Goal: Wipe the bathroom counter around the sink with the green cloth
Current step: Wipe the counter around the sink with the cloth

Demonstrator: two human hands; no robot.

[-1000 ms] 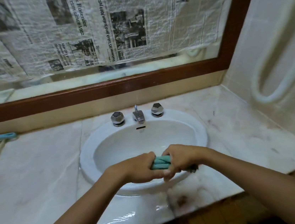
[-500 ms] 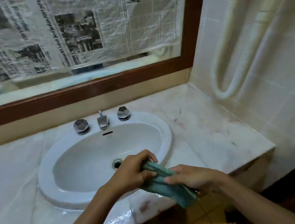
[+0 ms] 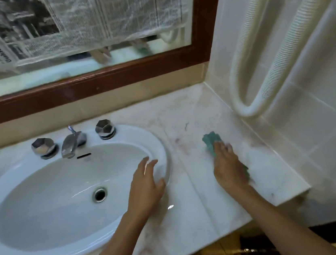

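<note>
The green cloth (image 3: 211,141) lies flat on the pale marble counter (image 3: 186,112) to the right of the white oval sink (image 3: 159,147). My right hand (image 3: 228,166) presses down on the cloth and covers most of it; green shows past the fingertips and at the wrist side. My left hand (image 3: 146,185) rests with fingers spread on the sink's right rim and holds nothing. Faint reddish stains mark the counter between sink and cloth.
A chrome faucet (image 3: 70,143) with two faceted knobs (image 3: 42,147) (image 3: 105,128) sits behind the basin. A wood-framed mirror (image 3: 98,85) covered with newspaper runs along the back. A white ribbed hose (image 3: 251,104) hangs on the tiled right wall. The counter ends at the right front corner (image 3: 303,189).
Both hands held the cloth over the sink's front edge. The left hand let go and moved to the sink rim; the right carried the cloth onto the counter to the right.
</note>
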